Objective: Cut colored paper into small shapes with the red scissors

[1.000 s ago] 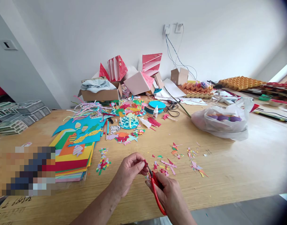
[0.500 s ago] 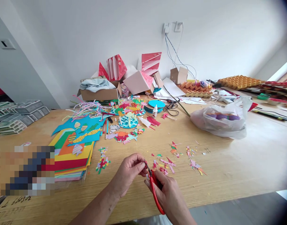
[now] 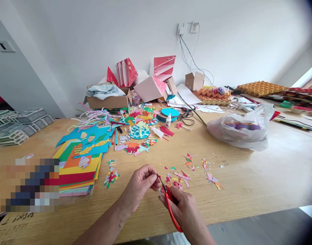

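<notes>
My right hand (image 3: 182, 207) grips red-handled scissors (image 3: 173, 215), with the fingers through the loops and the dark blades pointing up and left. The blade tips meet the fingertips of my left hand (image 3: 145, 182). Those left fingers are pinched together, and whatever they hold is too small and covered to make out. Just beyond the hands lie pink and red paper scraps (image 3: 183, 177). To the left sits a small pile of bright cut paper bits (image 3: 111, 177).
Left is a stack of coloured paper (image 3: 79, 178) with fish cutouts. Behind are a blue wavy paper disc (image 3: 139, 131), a glue bottle (image 3: 168, 120) and a cardboard box (image 3: 107, 102). A plastic bag (image 3: 237, 136) lies right. The table edge runs close in front of me.
The scissors have turned slightly, their handle end shifting a little right. Both hands stay nearly in the same place, the left fingers still pinched at the blade tips.
</notes>
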`<state>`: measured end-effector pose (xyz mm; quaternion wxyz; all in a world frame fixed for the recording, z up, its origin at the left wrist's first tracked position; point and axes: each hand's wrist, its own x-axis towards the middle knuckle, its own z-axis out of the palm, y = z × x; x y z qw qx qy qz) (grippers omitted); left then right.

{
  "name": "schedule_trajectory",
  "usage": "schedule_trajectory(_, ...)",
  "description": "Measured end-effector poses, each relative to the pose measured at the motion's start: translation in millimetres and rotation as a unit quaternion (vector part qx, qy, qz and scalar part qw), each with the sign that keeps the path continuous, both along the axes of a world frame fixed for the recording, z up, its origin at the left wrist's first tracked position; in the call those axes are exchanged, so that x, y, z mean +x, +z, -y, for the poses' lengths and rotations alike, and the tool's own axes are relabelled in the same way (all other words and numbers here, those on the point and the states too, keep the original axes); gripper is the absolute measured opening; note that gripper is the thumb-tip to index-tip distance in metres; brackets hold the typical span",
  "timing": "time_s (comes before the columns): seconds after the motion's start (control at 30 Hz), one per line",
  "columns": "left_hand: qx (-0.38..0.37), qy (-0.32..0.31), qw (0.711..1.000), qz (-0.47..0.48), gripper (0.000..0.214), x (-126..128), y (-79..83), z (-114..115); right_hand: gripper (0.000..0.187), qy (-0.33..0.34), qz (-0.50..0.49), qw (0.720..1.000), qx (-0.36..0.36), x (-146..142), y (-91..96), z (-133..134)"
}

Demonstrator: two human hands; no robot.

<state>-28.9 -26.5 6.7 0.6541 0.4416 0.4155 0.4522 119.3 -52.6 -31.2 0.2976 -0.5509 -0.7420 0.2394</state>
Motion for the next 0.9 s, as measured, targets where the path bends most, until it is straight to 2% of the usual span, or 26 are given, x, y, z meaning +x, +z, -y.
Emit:
schedule_trajectory(0.3, -0.026, 0.011, 0.999, 0.030, 0.016, 1.9, -1.8, -0.1, 0.037, 0.000, -0.033, 0.997, -0.065, -1.9, -4.7, -1.9)
schedule_trajectory(0.47, -0.015, 0.007, 0.999, 0.047, 0.014, -1.6, -2.9, -1.1, 0.034, 0.003, -0.043, 0.994, -0.104, -2.4, -2.3, -1.1)
schedule_trajectory(0.67, -0.027, -0.005, 0.997, 0.072, 0.014, -0.7, -4.1, 0.1, 0.029, 0.021, -0.032, 0.994, -0.098, -5.6, 4.0, 0.2)
schedule_trajectory(0.9, -0.031, -0.021, 0.997, 0.066, 0.013, 2.0, -5.9, 2.7, 0.030, 0.012, -0.023, 0.997, -0.068, -3.4, 1.9, -0.8)
